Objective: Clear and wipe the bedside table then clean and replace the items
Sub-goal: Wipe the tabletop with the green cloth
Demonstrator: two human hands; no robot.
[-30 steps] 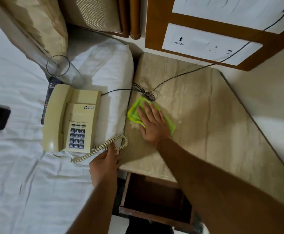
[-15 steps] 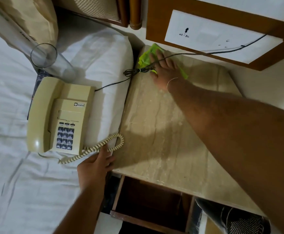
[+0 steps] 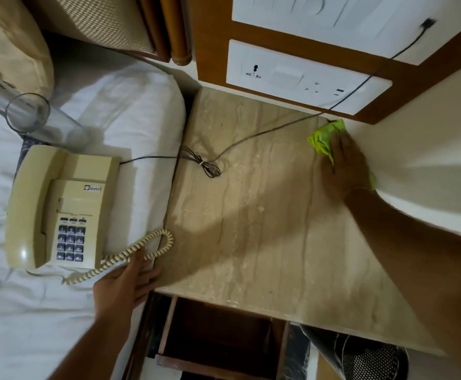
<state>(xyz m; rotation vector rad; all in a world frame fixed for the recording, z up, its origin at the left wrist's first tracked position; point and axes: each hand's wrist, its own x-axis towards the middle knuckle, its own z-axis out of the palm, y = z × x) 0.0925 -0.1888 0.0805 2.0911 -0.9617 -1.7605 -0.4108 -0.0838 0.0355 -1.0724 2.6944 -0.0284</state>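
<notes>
The bedside table (image 3: 251, 242) has a beige marble top, bare except for a black cord (image 3: 207, 165). My right hand (image 3: 344, 165) presses a crumpled green cloth (image 3: 323, 138) flat against the top at its far right corner, by the wall. My left hand (image 3: 127, 281) rests with fingers spread on the bed at the table's front left corner, touching the coiled handset cord (image 3: 130, 256). A cream push-button telephone (image 3: 59, 209) lies on the white bed to the left. A clear drinking glass (image 3: 29, 113) lies beyond it.
An open wooden drawer (image 3: 218, 335) juts out below the table's front edge. A white socket panel (image 3: 306, 78) in a wooden frame sits on the wall behind, with the black cord plugged in above. A pillow (image 3: 130, 111) borders the table's left side.
My right hand swept the green cloth from the table's left side to the far left corner, then across to the far right corner. My left hand stayed by the coiled cord.
</notes>
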